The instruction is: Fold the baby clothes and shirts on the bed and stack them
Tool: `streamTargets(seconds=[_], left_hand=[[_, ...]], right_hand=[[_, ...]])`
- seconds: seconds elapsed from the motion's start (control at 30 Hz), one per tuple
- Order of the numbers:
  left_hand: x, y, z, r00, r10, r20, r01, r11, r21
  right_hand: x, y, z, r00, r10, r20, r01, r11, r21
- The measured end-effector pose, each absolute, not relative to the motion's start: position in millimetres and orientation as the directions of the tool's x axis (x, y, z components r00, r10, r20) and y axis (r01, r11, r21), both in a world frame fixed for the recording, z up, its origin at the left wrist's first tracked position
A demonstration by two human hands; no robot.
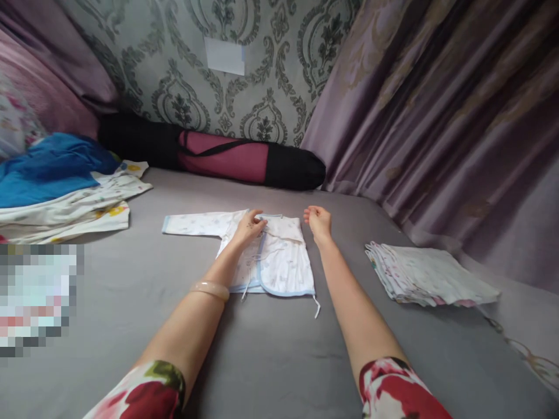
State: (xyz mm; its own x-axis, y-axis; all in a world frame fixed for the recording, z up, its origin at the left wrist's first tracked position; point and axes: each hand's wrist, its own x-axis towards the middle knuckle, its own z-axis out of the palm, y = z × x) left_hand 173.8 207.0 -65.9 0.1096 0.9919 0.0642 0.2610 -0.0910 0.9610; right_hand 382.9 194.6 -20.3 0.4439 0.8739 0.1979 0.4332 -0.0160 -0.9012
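A small white baby shirt (pixel 279 265) with pale blue trim lies flat on the grey bed sheet (pixel 271 361). Its left sleeve stretches out to the left; the right sleeve is folded in over the body. My left hand (pixel 250 226) rests on the shirt near the collar, fingers pressing the fabric, a pale bangle on the wrist. My right hand (pixel 318 222) lies just right of the shirt's shoulder, fingers loosely curled, holding nothing.
A stack of folded white printed cloths (pixel 430 276) sits at the right. Loose garments (pixel 70 203) with a blue cloth (pixel 48 169) on top are piled at the left. A black and maroon bag (pixel 218 154) lies along the wall. Purple curtains (pixel 437 116) hang on the right.
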Motion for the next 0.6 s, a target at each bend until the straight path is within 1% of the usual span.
streamTargets(seconds=[0.1, 0.17, 0.23, 0.3, 0.37, 0.43, 0.5, 0.6], left_hand=[[174.7, 208.2, -65.3, 0.122, 0.990, 0.074, 0.260, -0.104, 0.960], [174.8, 207.6, -62.2, 0.121, 0.987, 0.110, 0.274, -0.139, 0.952], [174.5, 206.7, -59.0, 0.120, 0.980, 0.162, 0.291, -0.191, 0.937], [173.8, 206.3, -57.4, 0.120, 0.970, 0.213, 0.305, -0.240, 0.922], [173.0, 206.8, -58.4, 0.118, 0.962, 0.246, 0.319, -0.271, 0.908], [171.9, 208.1, -61.3, 0.119, 0.957, 0.266, 0.344, -0.291, 0.893], [170.5, 209.6, -65.0, 0.127, 0.953, 0.276, 0.385, -0.304, 0.871], [167.8, 210.8, -69.7, 0.145, 0.944, 0.295, 0.463, -0.328, 0.824]], right_hand=[[398.4, 194.5, -28.1, 0.424, 0.882, 0.206, 0.574, -0.086, -0.814], [394.6, 190.6, -36.7, 0.318, 0.923, 0.218, 0.679, -0.061, -0.732], [384.0, 184.9, -44.5, 0.148, 0.966, 0.212, 0.821, -0.001, -0.572], [371.7, 178.6, -49.0, 0.014, 0.986, 0.168, 0.917, 0.055, -0.394], [362.0, 172.8, -49.7, -0.015, 0.995, 0.103, 0.953, 0.045, -0.299], [356.6, 168.4, -48.4, 0.007, 0.999, 0.031, 0.966, 0.001, -0.257], [355.1, 166.1, -47.7, 0.030, 0.999, -0.017, 0.970, -0.033, -0.242], [356.8, 166.0, -50.6, 0.036, 0.999, -0.024, 0.973, -0.040, -0.226]])
